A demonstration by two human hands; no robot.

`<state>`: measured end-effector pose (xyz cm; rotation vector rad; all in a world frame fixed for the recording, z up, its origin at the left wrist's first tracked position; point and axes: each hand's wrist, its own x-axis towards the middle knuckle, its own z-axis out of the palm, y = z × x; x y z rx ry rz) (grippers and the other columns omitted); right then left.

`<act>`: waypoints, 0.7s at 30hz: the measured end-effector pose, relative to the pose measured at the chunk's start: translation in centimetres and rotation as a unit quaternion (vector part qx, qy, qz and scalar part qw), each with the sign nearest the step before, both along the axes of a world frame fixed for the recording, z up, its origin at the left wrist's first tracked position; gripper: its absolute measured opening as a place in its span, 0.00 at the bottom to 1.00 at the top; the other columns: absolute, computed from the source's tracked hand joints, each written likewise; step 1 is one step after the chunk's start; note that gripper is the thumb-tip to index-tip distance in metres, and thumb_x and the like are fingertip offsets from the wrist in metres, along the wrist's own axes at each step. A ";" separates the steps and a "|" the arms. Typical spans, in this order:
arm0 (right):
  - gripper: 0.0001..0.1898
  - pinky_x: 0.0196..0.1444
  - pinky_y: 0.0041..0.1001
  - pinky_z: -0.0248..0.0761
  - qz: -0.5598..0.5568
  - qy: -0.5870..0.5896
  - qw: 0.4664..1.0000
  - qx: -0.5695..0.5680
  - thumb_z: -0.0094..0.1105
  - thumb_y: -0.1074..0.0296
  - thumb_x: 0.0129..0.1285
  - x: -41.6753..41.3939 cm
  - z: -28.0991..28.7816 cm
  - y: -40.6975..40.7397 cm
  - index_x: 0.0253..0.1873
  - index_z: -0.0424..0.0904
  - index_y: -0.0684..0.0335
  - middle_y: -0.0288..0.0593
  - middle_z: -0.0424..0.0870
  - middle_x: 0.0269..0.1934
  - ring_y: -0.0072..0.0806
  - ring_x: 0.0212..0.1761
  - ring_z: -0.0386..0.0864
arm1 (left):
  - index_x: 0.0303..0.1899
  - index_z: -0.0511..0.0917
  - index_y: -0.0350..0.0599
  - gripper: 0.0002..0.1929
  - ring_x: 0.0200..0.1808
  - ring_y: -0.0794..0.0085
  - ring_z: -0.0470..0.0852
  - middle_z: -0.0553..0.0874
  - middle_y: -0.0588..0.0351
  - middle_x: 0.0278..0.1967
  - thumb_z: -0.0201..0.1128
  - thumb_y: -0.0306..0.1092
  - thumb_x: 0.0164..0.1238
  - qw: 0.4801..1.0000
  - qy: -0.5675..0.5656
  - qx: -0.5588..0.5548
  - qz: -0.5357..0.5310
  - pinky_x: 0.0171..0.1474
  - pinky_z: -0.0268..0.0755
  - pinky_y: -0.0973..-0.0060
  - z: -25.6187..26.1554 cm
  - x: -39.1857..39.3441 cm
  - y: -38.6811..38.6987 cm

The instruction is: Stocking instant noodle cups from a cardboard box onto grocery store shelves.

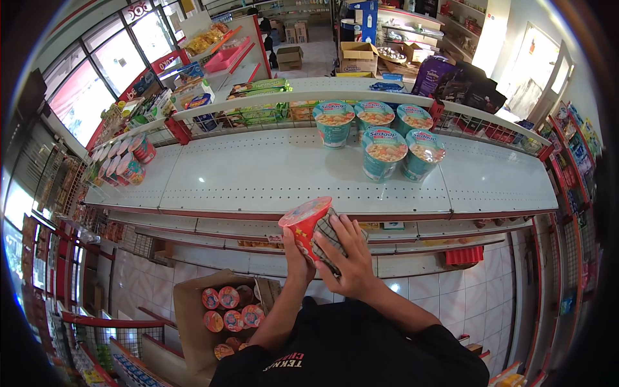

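My left hand [299, 261] grips a red instant-noodle cup [303, 223], tilted with its lid up and to the left. A checked cloth [330, 237] lies against the cup's right side, pressed there under the spread fingers of my right hand [350, 259]. Both hands are just in front of the white metal shelf [251, 174]. On that shelf, right of the middle, stand several teal Sedaap noodle cups [384, 152]. At its left end more noodle cups [130, 167] are grouped, mostly with red or pink sides.
A cardboard box [191, 309] holding several red-lidded cups stands at lower left. Lower shelf tiers [217, 254] run beneath the top one. A wire back rail [300, 99] separates it from packets behind. A red crate [464, 256] sits below at right.
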<state>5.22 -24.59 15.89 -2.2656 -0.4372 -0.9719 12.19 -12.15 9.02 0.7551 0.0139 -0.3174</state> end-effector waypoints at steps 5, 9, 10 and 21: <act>0.31 0.74 0.39 0.62 0.053 0.091 0.965 0.240 0.59 0.70 0.67 1.5 -0.1 -2.2 0.74 0.66 0.69 0.65 0.66 0.73 0.55 0.74 0.68 | 0.73 0.60 0.40 0.40 0.67 0.64 0.77 0.75 0.48 0.67 0.60 0.60 0.74 0.994 -0.096 -0.043 0.008 0.68 0.72 0.64 1.1 -0.3 -0.1; 0.31 0.75 0.41 0.59 0.019 0.102 0.967 0.234 0.58 0.72 0.65 1.3 0.0 -0.8 0.73 0.67 0.69 0.65 0.65 0.74 0.56 0.76 0.65 | 0.75 0.54 0.41 0.46 0.69 0.65 0.73 0.71 0.48 0.69 0.72 0.53 0.67 0.988 -0.151 0.014 0.029 0.70 0.69 0.65 0.6 -0.4 -0.5; 0.31 0.75 0.41 0.59 0.019 0.103 0.967 0.234 0.58 0.72 0.65 0.9 -0.2 -0.6 0.73 0.67 0.69 0.65 0.65 0.74 0.56 0.76 0.65 | 0.75 0.54 0.42 0.46 0.68 0.65 0.74 0.72 0.47 0.68 0.73 0.51 0.66 0.990 -0.132 0.051 0.024 0.70 0.70 0.65 0.4 -0.4 -0.5; 0.29 0.73 0.43 0.59 -0.028 0.063 0.986 0.152 0.62 0.72 0.61 1.4 -0.3 -1.5 0.69 0.75 0.65 0.61 0.67 0.71 0.54 0.71 0.68 | 0.74 0.61 0.41 0.35 0.68 0.59 0.77 0.75 0.46 0.68 0.45 0.62 0.80 0.998 -0.022 0.029 -0.046 0.68 0.74 0.58 -1.1 -0.8 0.6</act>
